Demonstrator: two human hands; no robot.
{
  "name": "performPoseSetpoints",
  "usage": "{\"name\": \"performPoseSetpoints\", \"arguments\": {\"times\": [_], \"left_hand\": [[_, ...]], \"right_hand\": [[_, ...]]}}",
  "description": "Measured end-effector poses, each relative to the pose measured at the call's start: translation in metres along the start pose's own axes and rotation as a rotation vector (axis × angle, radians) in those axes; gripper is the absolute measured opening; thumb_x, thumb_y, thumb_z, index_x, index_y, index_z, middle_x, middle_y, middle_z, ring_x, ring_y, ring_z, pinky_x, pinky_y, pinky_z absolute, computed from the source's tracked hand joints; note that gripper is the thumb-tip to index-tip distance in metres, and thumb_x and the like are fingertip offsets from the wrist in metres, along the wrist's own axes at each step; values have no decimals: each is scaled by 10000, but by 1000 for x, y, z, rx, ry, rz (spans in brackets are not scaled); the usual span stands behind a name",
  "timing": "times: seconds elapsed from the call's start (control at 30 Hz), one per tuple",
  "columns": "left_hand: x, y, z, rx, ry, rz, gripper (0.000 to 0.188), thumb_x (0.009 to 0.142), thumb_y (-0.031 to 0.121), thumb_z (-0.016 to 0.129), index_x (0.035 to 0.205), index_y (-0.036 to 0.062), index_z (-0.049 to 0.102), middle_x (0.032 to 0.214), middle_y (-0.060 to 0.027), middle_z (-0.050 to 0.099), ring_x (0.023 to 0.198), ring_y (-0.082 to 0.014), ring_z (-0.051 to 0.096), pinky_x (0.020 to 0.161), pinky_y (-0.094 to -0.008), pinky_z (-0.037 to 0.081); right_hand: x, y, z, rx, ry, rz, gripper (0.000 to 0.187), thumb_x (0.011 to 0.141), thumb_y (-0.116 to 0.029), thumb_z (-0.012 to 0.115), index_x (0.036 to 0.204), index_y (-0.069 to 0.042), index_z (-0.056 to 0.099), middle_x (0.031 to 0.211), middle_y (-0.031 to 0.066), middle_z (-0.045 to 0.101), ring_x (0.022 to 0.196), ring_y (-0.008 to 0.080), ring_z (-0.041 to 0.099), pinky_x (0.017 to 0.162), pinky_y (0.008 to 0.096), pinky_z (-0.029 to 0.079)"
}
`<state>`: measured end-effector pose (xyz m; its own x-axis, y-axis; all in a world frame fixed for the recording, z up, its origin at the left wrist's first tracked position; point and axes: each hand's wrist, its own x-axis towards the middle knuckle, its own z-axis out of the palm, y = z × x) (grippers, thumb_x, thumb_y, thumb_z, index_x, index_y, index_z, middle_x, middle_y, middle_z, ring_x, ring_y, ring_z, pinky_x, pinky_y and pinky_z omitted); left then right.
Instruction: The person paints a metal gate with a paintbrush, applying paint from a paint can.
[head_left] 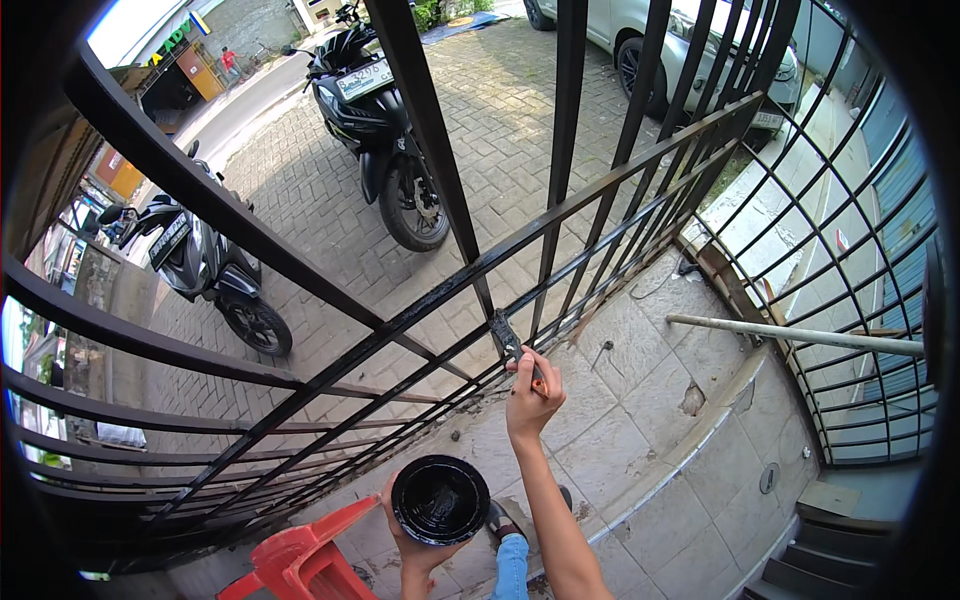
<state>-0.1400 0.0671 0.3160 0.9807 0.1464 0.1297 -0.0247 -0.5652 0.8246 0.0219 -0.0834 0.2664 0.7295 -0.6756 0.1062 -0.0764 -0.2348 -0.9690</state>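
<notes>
My right hand (535, 393) is closed round the handle of a paintbrush (503, 332), whose dark bristles touch the black metal fence (470, 272) near the foot of an upright bar. An orange handle end pokes out below my fingers. Lower down, my left hand (418, 553) grips a round paint can (440, 499) from its left side and underneath. Glossy black paint lines the inside of the can. Wet-looking black covers parts of the fence's cross rails beside the brush, while the rail farther right looks brownish and duller.
A red plastic chair (305, 555) stands at my lower left, close to the can. Beyond the fence are two motorcycles (375, 130) and a silver car (690, 60). A pale pole (800, 335) juts in from the right over the tiled floor (620, 420). Dark steps (820, 560) lie lower right.
</notes>
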Motion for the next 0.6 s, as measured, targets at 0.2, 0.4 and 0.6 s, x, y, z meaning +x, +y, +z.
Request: {"name": "performPoseSetpoints", "arguments": {"times": [0.2, 0.4, 0.6], "left_hand": [[2, 0, 2, -135, -18, -45, 1105, 419, 279, 868, 1283, 11, 233, 1186, -132, 428, 1090, -253, 469, 970, -376, 334], [7, 0, 0, -142, -20, -29, 1099, 414, 279, 869, 1280, 10, 247, 1184, -134, 431, 1089, -254, 470, 967, -377, 337], [11, -3, -4, -71, -43, 7, 1091, 411, 277, 868, 1276, 16, 257, 1177, -133, 441, 1089, -254, 470, 959, -375, 345]], "right_hand": [[1, -6, -4, 123, 44, 93, 209, 855, -173, 534, 867, -6, 659, 656, 74, 621, 529, 125, 544, 558, 238, 422], [7, 2, -7, 60, 40, 36, 222, 864, -166, 531, 854, 19, 651, 746, 111, 620, 624, 160, 635, 582, 247, 452], [10, -10, -4, 210, -41, 223, 229, 835, -193, 535, 855, 1, 655, 612, 71, 635, 627, 175, 578, 630, 290, 442]]}}
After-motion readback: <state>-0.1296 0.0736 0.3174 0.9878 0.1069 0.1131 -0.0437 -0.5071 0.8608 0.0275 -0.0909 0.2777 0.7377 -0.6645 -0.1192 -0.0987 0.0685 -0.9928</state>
